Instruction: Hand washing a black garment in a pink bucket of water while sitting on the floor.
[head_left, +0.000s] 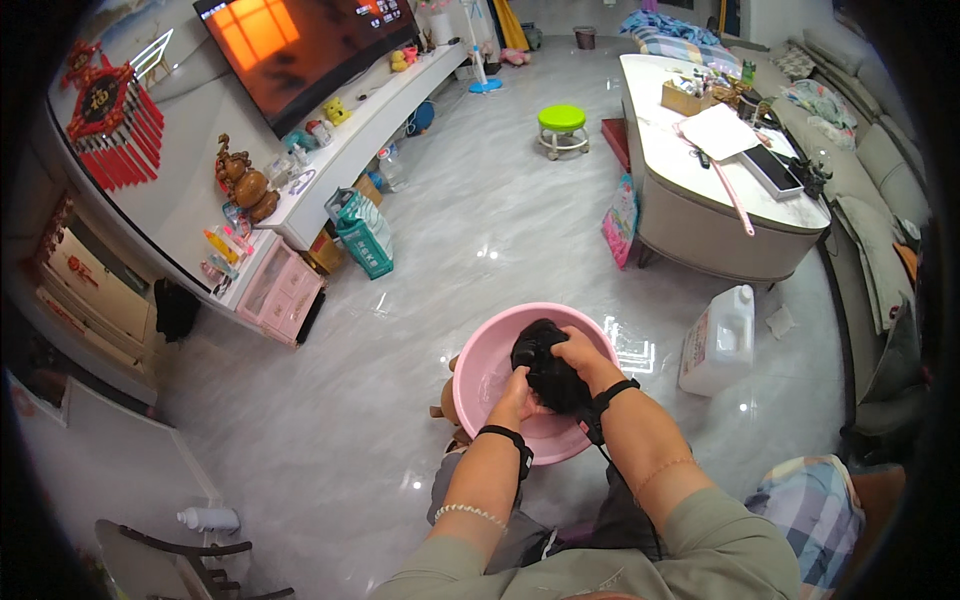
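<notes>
A bunched black cloth (553, 375), perhaps a garment, is held between my two hands over a round pink plastic basin (474, 358). My left hand (517, 396) grips its lower left side, thumb on top and fingers partly hidden beneath. On the upper right, my right hand (583, 354) pinches the same cloth, its fingertips sunk into the folds. Clear liquid seems to lie in the bottom of the basin. Black bands circle both my wrists. The basin is in front of my knees, with a brown object (448, 399) partly hidden under its left side.
To the right of the basin stands a large white plastic jug (721, 341). A white-topped coffee table (660, 150) is beyond it. Farther off is a green-topped wheeled stool (562, 120). A teal-and-white bag (364, 236) and a pink drawer unit (281, 296) stand left. A white bottle (210, 519) is at lower left.
</notes>
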